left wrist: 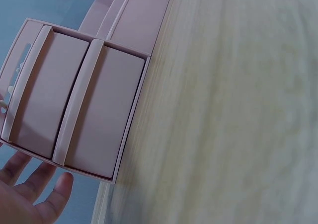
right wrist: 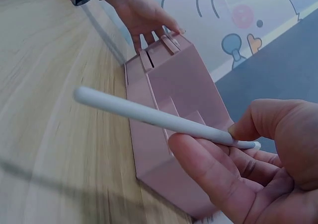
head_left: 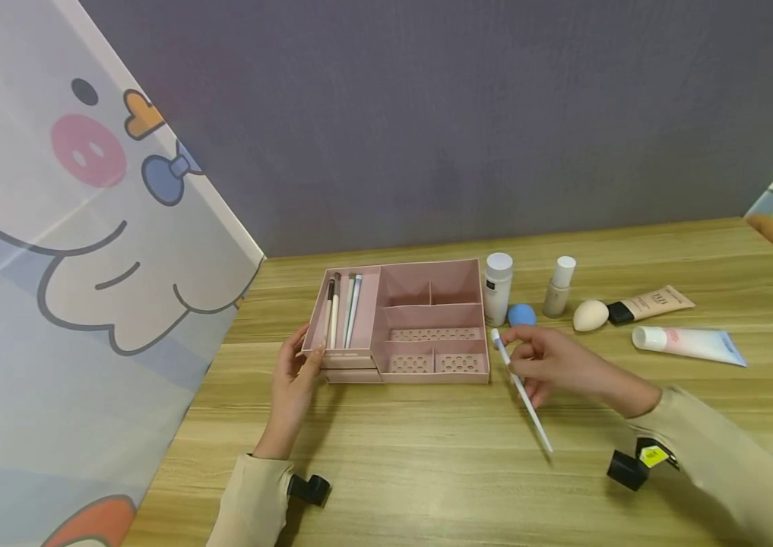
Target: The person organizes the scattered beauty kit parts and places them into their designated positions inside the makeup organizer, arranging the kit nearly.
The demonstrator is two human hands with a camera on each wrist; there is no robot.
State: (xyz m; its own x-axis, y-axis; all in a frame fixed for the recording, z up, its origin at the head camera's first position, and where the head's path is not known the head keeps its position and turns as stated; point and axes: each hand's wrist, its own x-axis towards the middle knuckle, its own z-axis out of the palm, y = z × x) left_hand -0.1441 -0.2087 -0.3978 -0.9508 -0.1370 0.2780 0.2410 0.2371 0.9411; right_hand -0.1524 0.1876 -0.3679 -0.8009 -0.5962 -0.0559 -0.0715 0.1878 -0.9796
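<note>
My right hand (head_left: 550,363) pinches a white brush (head_left: 521,392); my left hand (head_left: 296,372), fingers straight, steadies the pink organizer (head_left: 427,376) near the table's far edge, awaiting slotting.

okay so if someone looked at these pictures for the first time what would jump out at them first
Probably the pink organizer in the middle of the wooden table, with a few brushes lying in its left compartment and the left hand resting on its near left corner. Next, the right hand just right of it, pinching a long white brush. Behind that hand stands a row of bottles, sponges and tubes.
</note>
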